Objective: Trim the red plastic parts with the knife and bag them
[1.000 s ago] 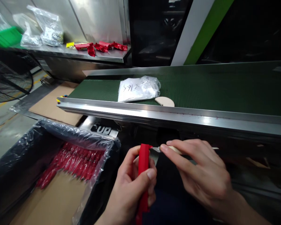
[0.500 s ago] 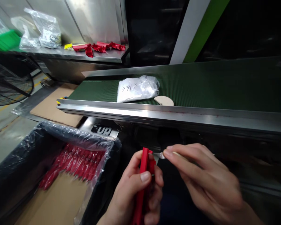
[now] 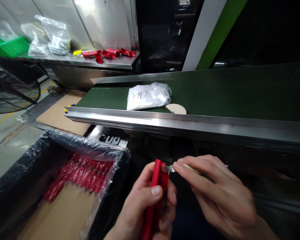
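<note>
shows a fan (image 3: 13,88) at the far left, with a green basket (image 3: 11,47) above, near two clear bags (image 3: 58,42) of small metal parts on the steel tabletop (image 3: 115,63). has a dark bin (image 3: 17,166) lined with clear plastic at the lower left, bearing rows of red pieces (image 3: 81,171) under a glossy clear covering, just beside bare brown cardboard (image 3: 57,210). farther along the tabletop, shows a yellow piece (image 3: 77,52) just beside several red shells (image 3: 110,54). toward the middle, carries a white plastic package (image 3: 146,96) with handwriting on a ribbed green belt (image 3: 205,96), with a pale flat disc (image 3: 178,109) to the right, near the metal edge (image 3: 215,128). below the belt, keeps the left hand (image 3: 137,203) closed around a long red part (image 3: 153,190), tilted a little to the right at the top, with the thumb on the near face and the fingers curled around the far side. at the upper end of the red part, brings in the thin blade of a knife (image 3: 172,168), apparently touching, though too small to tell exactly. to the right, pinches the knife between thumb and fingertips in the right hand (image 3: 217,193), narrow in grip.
</note>
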Demonstrator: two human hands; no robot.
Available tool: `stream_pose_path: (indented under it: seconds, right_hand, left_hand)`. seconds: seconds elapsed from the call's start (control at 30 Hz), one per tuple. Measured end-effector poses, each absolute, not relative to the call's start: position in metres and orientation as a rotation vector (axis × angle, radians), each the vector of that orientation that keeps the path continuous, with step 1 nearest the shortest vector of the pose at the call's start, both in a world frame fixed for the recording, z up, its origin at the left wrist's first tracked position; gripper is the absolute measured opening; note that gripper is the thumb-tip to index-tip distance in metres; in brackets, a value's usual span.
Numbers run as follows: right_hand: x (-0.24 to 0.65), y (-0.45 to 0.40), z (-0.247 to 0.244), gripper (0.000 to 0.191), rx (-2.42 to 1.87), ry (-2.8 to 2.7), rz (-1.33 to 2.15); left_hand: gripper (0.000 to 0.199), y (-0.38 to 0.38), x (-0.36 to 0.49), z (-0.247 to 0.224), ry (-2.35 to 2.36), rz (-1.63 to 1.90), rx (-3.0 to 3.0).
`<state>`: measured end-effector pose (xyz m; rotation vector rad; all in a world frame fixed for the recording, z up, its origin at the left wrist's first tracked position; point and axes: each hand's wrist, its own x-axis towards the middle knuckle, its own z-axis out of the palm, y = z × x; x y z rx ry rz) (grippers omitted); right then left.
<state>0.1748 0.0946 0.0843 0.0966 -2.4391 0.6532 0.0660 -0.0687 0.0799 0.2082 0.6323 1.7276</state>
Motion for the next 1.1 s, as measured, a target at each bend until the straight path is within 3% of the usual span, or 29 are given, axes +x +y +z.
stream_pose_path:
  seconds: [0.27, 0.47, 0.7, 1.1]
  right_hand:
    - [0.173, 0.093, 0.080, 0.048, 0.114, -2.396, 0.662]
    - [0.171, 0.103, 0.074, 0.052, -0.262, -2.263, 0.664]
    - [0.178, 0.099, 0.090, 0.052, 0.132, -2.456, 0.667]
    - [0.170, 0.102, 0.088, 0.039, 0.241, -2.448, 0.525]
  left_hand:
    - [0.023, -0.075, 0.060, 0.077, 0.610, 1.692, 0.236]
    - [0.039, -0.088, 0.072, 0.077, 0.610, 1.607, 0.251]
    - [0.043, -0.081, 0.073, 0.059, 0.294, 1.693, 0.160]
    - [0.050, -0.094, 0.079, 0.060, 0.487, 1.664, -0.049]
